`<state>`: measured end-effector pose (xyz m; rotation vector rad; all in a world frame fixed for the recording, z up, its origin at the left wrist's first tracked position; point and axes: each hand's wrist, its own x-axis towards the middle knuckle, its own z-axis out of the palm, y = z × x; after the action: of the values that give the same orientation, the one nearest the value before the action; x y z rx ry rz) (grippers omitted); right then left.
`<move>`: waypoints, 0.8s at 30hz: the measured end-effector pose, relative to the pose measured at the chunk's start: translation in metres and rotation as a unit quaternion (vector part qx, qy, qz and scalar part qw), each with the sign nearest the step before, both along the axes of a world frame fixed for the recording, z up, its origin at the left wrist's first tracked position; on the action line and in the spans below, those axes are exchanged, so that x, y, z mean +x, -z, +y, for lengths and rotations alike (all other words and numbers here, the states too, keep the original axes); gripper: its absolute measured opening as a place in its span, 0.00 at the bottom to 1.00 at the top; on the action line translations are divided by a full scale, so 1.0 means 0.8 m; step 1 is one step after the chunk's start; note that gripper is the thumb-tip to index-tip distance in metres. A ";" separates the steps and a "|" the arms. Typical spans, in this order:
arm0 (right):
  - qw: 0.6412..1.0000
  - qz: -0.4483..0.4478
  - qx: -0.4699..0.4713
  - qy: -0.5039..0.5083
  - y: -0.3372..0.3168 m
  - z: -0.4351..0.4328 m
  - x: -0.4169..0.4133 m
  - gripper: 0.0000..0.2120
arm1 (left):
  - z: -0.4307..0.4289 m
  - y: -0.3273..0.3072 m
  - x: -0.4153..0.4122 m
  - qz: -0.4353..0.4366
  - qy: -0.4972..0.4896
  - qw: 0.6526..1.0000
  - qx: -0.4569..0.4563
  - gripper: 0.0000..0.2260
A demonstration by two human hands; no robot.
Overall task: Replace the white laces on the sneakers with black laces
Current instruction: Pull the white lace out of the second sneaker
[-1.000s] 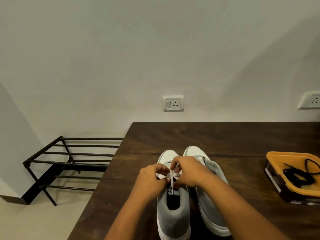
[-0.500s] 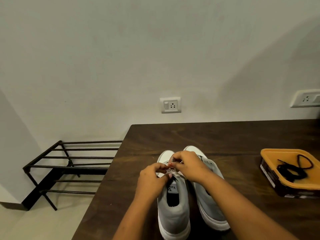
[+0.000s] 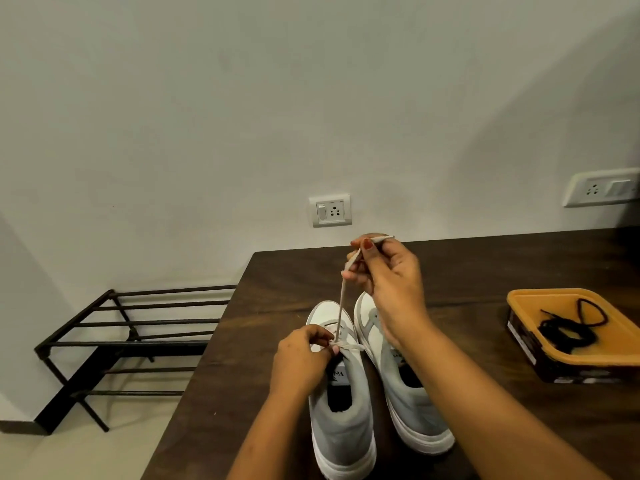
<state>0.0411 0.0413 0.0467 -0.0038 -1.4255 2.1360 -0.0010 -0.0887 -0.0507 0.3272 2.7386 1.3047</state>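
Observation:
Two grey and white sneakers stand side by side on the dark wooden table point(image 3: 467, 271), toes pointing away from me. My left hand point(image 3: 303, 358) pinches the white lace at the top eyelets of the left sneaker point(image 3: 341, 420). My right hand point(image 3: 388, 271) is raised above the toes and pinches one end of the white lace point(image 3: 343, 306), which runs taut down to the left sneaker. My right forearm hides part of the right sneaker point(image 3: 412, 410). Black laces point(image 3: 568, 327) lie coiled in an orange tray.
The orange tray point(image 3: 519, 299) sits on a dark box at the table's right side. A black metal shoe rack point(image 3: 121, 341) stands on the floor to the left, beside the table's left edge. Two wall sockets point(image 3: 330, 210) are mounted on the wall behind.
My right hand has risen from the left sneaker's tongue, drawing a length of white lace up and away. My left hand has stayed at the eyelets.

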 end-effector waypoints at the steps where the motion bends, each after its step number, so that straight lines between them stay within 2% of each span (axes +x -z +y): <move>1: 1.000 -0.012 -0.018 0.007 0.005 0.001 -0.003 0.08 | 0.000 0.000 0.000 -0.001 0.008 1.000 -0.004 0.07; 3: 0.997 -0.071 -0.001 0.017 0.021 0.004 -0.012 0.07 | -0.001 0.000 -0.003 -0.003 0.030 0.999 -0.011 0.08; 5: 0.982 -0.169 0.083 0.008 0.041 0.012 -0.022 0.13 | -0.004 0.001 -0.005 -0.002 0.055 0.998 -0.006 0.12; 6: 0.958 -0.231 0.168 0.000 0.052 0.015 -0.024 0.20 | -0.006 0.002 -0.005 0.004 0.067 0.998 -0.008 0.14; 8: 0.854 -0.346 0.387 -0.024 0.072 0.020 -0.026 0.31 | -0.008 0.005 -0.006 0.026 0.077 0.996 -0.026 0.15; 9: 0.805 -0.369 0.463 -0.034 0.077 0.019 -0.026 0.32 | -0.007 0.005 -0.006 0.039 0.076 0.996 -0.034 0.13; 10: 0.779 -0.373 0.502 -0.042 0.079 0.019 -0.025 0.28 | -0.007 0.005 -0.006 0.055 0.072 0.995 -0.040 0.11; 11: 0.770 -0.372 0.516 -0.050 0.079 0.019 -0.025 0.23 | -0.006 0.005 -0.005 0.069 0.066 0.994 -0.049 0.08; 13: 0.767 -0.352 0.532 -0.075 0.075 0.015 -0.021 0.13 | -0.003 0.005 -0.003 0.077 0.058 0.993 -0.063 0.05; 15: 0.751 -0.324 0.566 -0.105 0.077 0.011 -0.020 0.10 | 0.002 0.005 -0.004 0.050 0.053 0.996 -0.056 0.08; 18: 0.741 -0.303 0.592 -0.092 0.083 0.005 -0.021 0.07 | 0.007 0.000 -0.002 -0.055 0.047 0.996 0.051 0.13; 21: 0.771 -0.293 0.563 -0.044 0.089 0.004 -0.028 0.05 | 0.006 -0.014 0.008 -0.171 0.046 0.970 0.166 0.15; 24: 0.819 -0.281 0.498 0.047 0.086 0.008 -0.034 0.08 | 0.005 -0.017 0.011 -0.221 0.035 0.949 0.223 0.15</move>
<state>0.0137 0.0475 -0.0224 -0.3209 -2.6672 1.0952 0.0079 -0.0851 -0.0369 0.1343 2.0372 1.7245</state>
